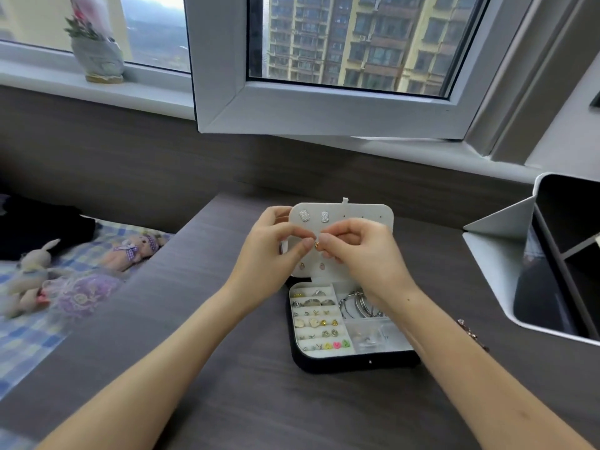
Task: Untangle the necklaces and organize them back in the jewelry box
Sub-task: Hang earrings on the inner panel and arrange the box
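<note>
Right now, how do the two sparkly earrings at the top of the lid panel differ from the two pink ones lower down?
The sparkly earrings are larger, rectangular and silvery; the pink earrings are smaller, rounded and partly hidden by the hands. Both pairs are mounted on the white lid panel.

Too small to tell apart: the gold piece point(317, 244) pinched at centre frame, any chain on it invisible. Hidden behind the left hand point(274, 251) and right hand point(360, 254): the middle of the white earring panel point(367, 216). Covered by the right wrist: part of the silver bangles point(354, 303) in the jewelry box point(357, 360). Blurred: the plush toys point(29, 277) at left. Cut off by the right edge: the white bin point(496, 274).
</note>
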A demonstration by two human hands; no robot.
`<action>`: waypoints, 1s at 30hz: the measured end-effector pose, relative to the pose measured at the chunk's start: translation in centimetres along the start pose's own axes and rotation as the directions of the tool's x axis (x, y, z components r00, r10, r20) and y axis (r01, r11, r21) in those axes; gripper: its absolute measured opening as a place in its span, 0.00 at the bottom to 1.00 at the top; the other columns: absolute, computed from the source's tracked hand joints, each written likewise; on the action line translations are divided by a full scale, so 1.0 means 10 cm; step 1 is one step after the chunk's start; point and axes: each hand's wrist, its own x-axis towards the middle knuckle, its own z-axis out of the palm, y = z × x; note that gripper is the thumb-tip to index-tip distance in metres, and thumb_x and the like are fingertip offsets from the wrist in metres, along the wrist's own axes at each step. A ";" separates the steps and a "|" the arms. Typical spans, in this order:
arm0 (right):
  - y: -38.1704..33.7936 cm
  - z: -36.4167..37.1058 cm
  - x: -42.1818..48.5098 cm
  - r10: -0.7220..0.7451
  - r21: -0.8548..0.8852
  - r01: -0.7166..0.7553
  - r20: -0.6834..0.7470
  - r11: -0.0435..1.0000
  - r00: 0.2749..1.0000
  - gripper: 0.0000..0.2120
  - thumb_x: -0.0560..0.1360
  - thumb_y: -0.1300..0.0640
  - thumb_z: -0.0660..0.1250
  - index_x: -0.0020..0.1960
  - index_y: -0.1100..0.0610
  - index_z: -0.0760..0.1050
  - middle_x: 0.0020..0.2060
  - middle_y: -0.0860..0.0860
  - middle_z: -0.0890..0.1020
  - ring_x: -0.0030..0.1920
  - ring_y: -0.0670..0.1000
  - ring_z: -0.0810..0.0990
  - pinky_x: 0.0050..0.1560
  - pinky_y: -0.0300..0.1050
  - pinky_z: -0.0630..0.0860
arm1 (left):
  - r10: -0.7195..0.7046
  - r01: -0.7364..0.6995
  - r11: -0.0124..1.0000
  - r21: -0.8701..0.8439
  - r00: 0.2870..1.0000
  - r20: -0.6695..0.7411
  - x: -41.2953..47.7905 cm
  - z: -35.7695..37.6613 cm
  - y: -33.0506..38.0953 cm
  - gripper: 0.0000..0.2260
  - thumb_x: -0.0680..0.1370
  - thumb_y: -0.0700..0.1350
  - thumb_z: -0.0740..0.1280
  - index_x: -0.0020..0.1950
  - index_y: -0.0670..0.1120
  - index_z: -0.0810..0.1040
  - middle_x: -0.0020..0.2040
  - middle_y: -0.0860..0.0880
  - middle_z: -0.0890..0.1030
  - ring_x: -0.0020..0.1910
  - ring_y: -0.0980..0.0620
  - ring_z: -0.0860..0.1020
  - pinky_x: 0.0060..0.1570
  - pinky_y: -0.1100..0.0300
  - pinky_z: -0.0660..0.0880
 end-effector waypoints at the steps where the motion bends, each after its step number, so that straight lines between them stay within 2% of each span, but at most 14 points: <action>1: 0.01 0.03 0.02 0.023 0.073 -0.023 0.003 0.997 1.000 0.02 0.72 0.65 0.70 0.43 0.59 0.79 0.35 0.55 0.84 0.32 0.42 0.79 0.34 0.32 0.73 | 0.009 -0.009 1.000 -0.001 1.000 -0.001 0.00 -0.01 -0.01 0.04 0.75 0.39 0.70 0.47 0.46 0.83 0.57 0.52 0.74 0.58 0.61 0.73 0.57 0.63 0.73; 4: 0.02 0.09 0.05 0.075 0.231 -0.071 -0.008 0.970 0.997 0.03 0.73 0.66 0.70 0.43 0.59 0.80 0.32 0.52 0.83 0.31 0.42 0.79 0.34 0.32 0.74 | 0.030 -0.030 0.999 -0.013 1.000 0.002 0.01 -0.02 -0.03 0.05 0.76 0.40 0.69 0.49 0.44 0.83 0.56 0.50 0.75 0.57 0.58 0.74 0.56 0.58 0.75; 7: 0.02 0.12 0.05 0.121 0.349 -0.114 0.002 0.930 0.993 0.02 0.73 0.66 0.69 0.44 0.61 0.80 0.32 0.52 0.82 0.32 0.43 0.79 0.35 0.33 0.75 | 0.080 -0.080 0.997 0.006 0.996 -0.043 0.01 -0.02 -0.02 0.06 0.74 0.45 0.70 0.48 0.45 0.83 0.53 0.50 0.76 0.53 0.57 0.75 0.51 0.59 0.75; 11: 0.01 0.14 0.02 0.121 0.373 -0.128 0.045 0.919 0.992 0.03 0.73 0.67 0.69 0.46 0.63 0.80 0.33 0.53 0.83 0.32 0.43 0.78 0.35 0.34 0.75 | 0.102 -0.102 0.995 0.007 0.991 -0.084 0.02 -0.03 0.01 0.07 0.73 0.45 0.68 0.43 0.42 0.82 0.46 0.51 0.75 0.47 0.57 0.75 0.46 0.65 0.73; 15: 0.00 0.13 0.04 0.153 0.401 -0.183 0.106 0.898 0.982 0.04 0.72 0.68 0.68 0.45 0.62 0.79 0.34 0.56 0.81 0.30 0.44 0.76 0.34 0.35 0.72 | 0.103 -0.103 0.995 -0.004 0.994 -0.038 0.01 -0.05 0.03 0.07 0.74 0.43 0.65 0.41 0.41 0.79 0.45 0.50 0.73 0.45 0.56 0.72 0.45 0.67 0.71; 21: 0.04 0.12 0.05 0.175 0.451 -0.237 0.173 0.861 0.969 0.04 0.71 0.69 0.67 0.44 0.63 0.79 0.33 0.55 0.81 0.30 0.45 0.75 0.33 0.35 0.73 | -0.039 0.052 0.978 -0.201 0.997 0.068 0.04 -0.08 0.02 0.06 0.73 0.43 0.66 0.38 0.42 0.79 0.44 0.50 0.73 0.45 0.54 0.73 0.46 0.63 0.72; 24: 0.05 0.11 0.07 0.177 0.510 -0.279 0.241 0.814 0.954 0.04 0.72 0.69 0.66 0.43 0.64 0.79 0.30 0.53 0.81 0.30 0.45 0.74 0.33 0.35 0.74 | -0.091 0.136 0.939 -0.315 0.984 0.152 0.08 -0.15 0.05 0.08 0.76 0.37 0.67 0.37 0.42 0.78 0.46 0.46 0.72 0.44 0.57 0.74 0.45 0.66 0.72; 27: 0.05 0.10 0.10 0.202 0.573 -0.347 0.303 0.743 0.931 0.03 0.67 0.67 0.67 0.39 0.63 0.79 0.30 0.54 0.80 0.30 0.47 0.74 0.35 0.37 0.75 | -0.095 0.153 0.945 -0.290 0.974 0.207 0.10 -0.20 0.04 0.06 0.77 0.35 0.65 0.41 0.38 0.79 0.48 0.47 0.72 0.45 0.58 0.74 0.47 0.67 0.72; 30: 0.06 0.09 0.11 0.211 0.607 -0.381 0.334 0.697 0.918 0.05 0.64 0.65 0.67 0.33 0.60 0.82 0.30 0.54 0.80 0.30 0.47 0.75 0.34 0.37 0.76 | -0.079 0.123 0.970 -0.209 0.975 0.206 0.11 -0.18 0.04 0.05 0.78 0.39 0.65 0.44 0.43 0.79 0.50 0.46 0.73 0.48 0.56 0.75 0.50 0.65 0.74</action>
